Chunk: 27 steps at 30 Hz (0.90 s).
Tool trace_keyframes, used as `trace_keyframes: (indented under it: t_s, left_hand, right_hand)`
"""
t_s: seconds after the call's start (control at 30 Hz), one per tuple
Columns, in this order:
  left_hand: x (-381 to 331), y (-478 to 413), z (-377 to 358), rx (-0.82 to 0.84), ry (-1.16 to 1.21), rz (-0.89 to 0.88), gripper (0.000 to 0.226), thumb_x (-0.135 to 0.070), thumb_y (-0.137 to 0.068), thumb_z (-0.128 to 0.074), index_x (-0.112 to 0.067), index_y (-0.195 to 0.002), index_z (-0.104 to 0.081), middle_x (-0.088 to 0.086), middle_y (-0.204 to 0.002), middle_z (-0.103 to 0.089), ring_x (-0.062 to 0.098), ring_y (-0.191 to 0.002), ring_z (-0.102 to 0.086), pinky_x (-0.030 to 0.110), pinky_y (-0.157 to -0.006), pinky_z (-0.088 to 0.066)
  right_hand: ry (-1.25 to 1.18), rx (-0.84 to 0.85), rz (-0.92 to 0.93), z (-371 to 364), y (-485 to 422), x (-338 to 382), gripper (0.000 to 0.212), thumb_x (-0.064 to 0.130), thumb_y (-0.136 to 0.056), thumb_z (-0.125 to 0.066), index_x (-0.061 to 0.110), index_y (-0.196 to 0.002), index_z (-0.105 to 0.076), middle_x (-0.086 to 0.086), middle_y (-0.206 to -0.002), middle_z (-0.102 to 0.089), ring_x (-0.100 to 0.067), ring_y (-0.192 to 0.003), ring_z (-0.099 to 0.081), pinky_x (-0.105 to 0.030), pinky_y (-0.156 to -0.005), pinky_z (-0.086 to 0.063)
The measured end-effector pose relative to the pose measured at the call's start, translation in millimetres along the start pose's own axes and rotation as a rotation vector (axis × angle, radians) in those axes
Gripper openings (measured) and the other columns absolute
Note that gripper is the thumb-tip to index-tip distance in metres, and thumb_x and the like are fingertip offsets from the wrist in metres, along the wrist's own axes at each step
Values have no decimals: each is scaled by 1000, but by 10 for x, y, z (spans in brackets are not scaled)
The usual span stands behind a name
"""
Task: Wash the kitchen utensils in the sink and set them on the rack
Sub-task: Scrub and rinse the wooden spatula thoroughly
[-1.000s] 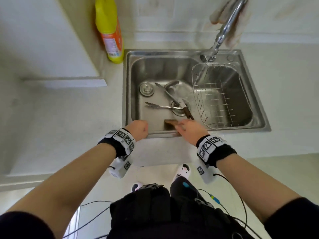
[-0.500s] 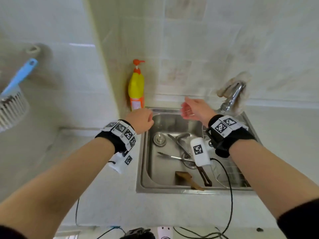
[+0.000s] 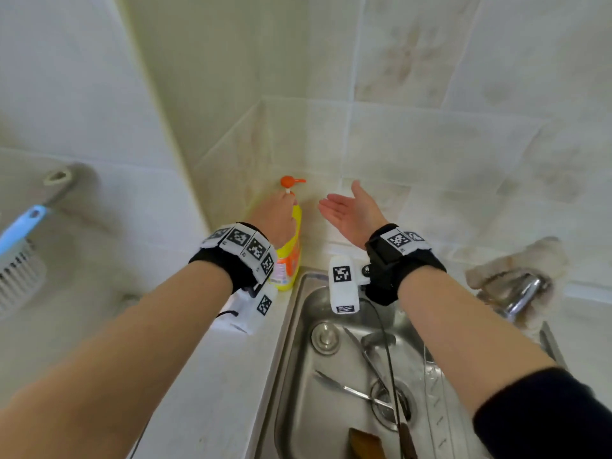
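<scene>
The tiled wall (image 3: 430, 144) is rising behind the sink (image 3: 293, 359), and the pale surface (image 3: 215, 376) is running along the sink's left side. The steel sink is sitting low in the view, between the two arms. Both arms are reaching forward over it toward the wall. The left forearm (image 3: 132, 342) is crossing the surface left of the sink, and the right forearm (image 3: 463, 326) is passing above the sink's right half. Each wrist is wearing a black band with checkered markers.

A brush (image 3: 20, 260) with a blue handle is hanging far to the left of the sink. The faucet (image 3: 523, 299), wrapped in a pale cloth (image 3: 516, 266), is standing at the sink's back right corner. A yellow soap bottle (image 3: 289, 256) is standing upright just beyond the sink's back left corner.

The left hand (image 3: 275, 217) is lying over the top of the bottle, back toward the camera. Its fingers are curling round the neck just under the orange pump head (image 3: 290, 181). The right hand (image 3: 351, 210) is hovering beyond the sink's back edge, just right of the pump, apart from it. It is holding nothing: the palm is turning up and leftward, and the straight fingers are pointing at the bottle.

Only an edge of the rack (image 3: 437, 419) is showing inside the sink's right part. The utensils are lying on the sink's floor: a wooden spatula (image 3: 366, 445) at the front, tongs (image 3: 347, 387) reaching onto the drain (image 3: 390, 405), and a spoon (image 3: 377, 339) farther back.
</scene>
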<state>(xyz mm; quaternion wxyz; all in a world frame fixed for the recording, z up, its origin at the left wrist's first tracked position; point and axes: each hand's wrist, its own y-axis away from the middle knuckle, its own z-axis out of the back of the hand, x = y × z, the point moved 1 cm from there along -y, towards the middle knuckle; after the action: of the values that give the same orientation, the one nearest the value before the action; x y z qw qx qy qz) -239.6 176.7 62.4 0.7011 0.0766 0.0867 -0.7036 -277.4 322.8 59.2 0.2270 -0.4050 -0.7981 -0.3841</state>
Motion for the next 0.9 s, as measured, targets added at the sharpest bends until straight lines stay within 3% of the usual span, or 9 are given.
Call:
trace_keyframes:
  t_s: [0.1, 0.43, 0.9]
  left_hand:
    - [-180, 176, -44, 0, -30, -31, 33, -2, -89, -40, -1, -119, -51, 17, -125, -48, 33, -117, -47, 37, -97, -36]
    - [-473, 1380, -446, 162, 9, -230, 39, -8, -92, -39, -4, -131, -44, 13, -131, -43, 28, -120, -45, 35, -97, -36]
    - [-998, 2459, -738, 303, 114, -452, 33, -1, -89, -39, 0, -121, -47, 13, -125, -42, 28, -110, -51, 32, -93, -39]
  right_hand:
    - [-79, -57, 28, 153, 260, -96, 68, 44, -101, -24, -13, -136, -31, -28, -144, -33, -34, -134, -35, -35, -109, -32]
    - [-199, -299, 80, 585, 1482, -1169, 71, 48, -100, -19, -11, -139, -27, -26, -146, -32, -32, -136, -33, -35, -111, -29]
    - [-379, -391, 215, 914, 2582, -1832, 73, 51, -99, -15, -7, -143, -23, -23, -149, -28, -29, -139, -28, -34, -115, -24]
